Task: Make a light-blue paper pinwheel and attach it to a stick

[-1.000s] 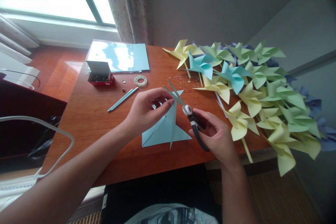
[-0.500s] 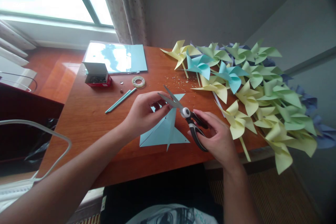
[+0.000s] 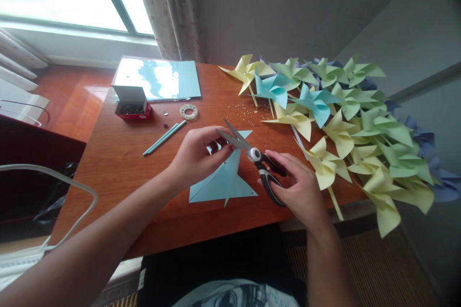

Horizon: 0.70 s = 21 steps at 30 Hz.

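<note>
My right hand point(image 3: 298, 187) grips the black-and-white handles of a pair of scissors point(image 3: 255, 154), their blades parted and pointing up and left. At the blades, my left hand point(image 3: 198, 156) has thumb and fingers drawn together in a pinch. What sits between those fingertips is too small or hidden to make out. One blade crosses right over the left fingers. Below lies a light blue paper point(image 3: 216, 184) with slit corners, a crease and small holes, on the wooden table. Its upper part is partly covered by my left hand, and one flap sticks up.
Many paper pinwheels point(image 3: 326, 165) in yellow, green, blue and purple fill the right side. At left are blue paper sticks point(image 3: 164, 138), a tape roll point(image 3: 189, 112), an open red box point(image 3: 134, 111) and blue sheets point(image 3: 189, 80). Tiny scraps point(image 3: 248, 111) dot the table point(image 3: 118, 177).
The blue paper has shifted very slightly left and its raised flap looks narrower. Both hands and the scissors keep nearly the same pose.
</note>
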Motion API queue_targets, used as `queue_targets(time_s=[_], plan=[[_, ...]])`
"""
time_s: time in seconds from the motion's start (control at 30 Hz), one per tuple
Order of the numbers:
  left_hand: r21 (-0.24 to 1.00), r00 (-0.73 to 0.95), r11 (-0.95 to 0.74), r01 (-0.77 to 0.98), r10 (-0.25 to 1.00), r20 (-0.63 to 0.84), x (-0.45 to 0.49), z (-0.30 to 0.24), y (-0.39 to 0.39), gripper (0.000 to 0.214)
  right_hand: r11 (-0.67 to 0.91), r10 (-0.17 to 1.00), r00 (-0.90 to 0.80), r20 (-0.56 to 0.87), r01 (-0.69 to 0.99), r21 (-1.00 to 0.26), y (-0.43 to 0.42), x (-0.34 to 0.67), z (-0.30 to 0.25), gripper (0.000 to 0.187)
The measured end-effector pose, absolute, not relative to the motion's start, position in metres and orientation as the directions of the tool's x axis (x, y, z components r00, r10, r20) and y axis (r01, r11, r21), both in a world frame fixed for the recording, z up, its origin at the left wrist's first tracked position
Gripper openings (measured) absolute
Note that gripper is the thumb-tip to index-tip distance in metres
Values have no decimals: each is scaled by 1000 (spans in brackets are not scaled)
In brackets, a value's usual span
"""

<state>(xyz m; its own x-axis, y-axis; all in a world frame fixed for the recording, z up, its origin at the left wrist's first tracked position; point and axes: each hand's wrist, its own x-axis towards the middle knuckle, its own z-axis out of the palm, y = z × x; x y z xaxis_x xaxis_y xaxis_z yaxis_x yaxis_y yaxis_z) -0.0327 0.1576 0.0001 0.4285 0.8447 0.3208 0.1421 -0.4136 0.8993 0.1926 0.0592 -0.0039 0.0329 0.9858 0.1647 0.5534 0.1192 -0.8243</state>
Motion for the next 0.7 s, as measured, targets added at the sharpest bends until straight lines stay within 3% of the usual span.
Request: queue_targets(time_s=[0.27,0.43,0.5,0.57,0.7], plan=[[904,419,-392,169,859,294,-31,4,157,7,61,986,104,128,491,-869,62,193,-10,46],[922,397,-337,193,886,240,-31,2,157,10,-70,980,190,-57,67,-995,81,189,-11,50],[928,392,-315,200,893,219,-31,0,157,11,-139,979,126,-159,-159,-977,95,188,-7,38],[936,389,-292,197,900,199,-32,0,158,12,-193,979,-11,-202,-349,-917,109,188,-3,43],[945,388,-273,178,902,188,-33,2,159,13,-250,967,-75,-244,-466,-848,124,191,-3,45]])
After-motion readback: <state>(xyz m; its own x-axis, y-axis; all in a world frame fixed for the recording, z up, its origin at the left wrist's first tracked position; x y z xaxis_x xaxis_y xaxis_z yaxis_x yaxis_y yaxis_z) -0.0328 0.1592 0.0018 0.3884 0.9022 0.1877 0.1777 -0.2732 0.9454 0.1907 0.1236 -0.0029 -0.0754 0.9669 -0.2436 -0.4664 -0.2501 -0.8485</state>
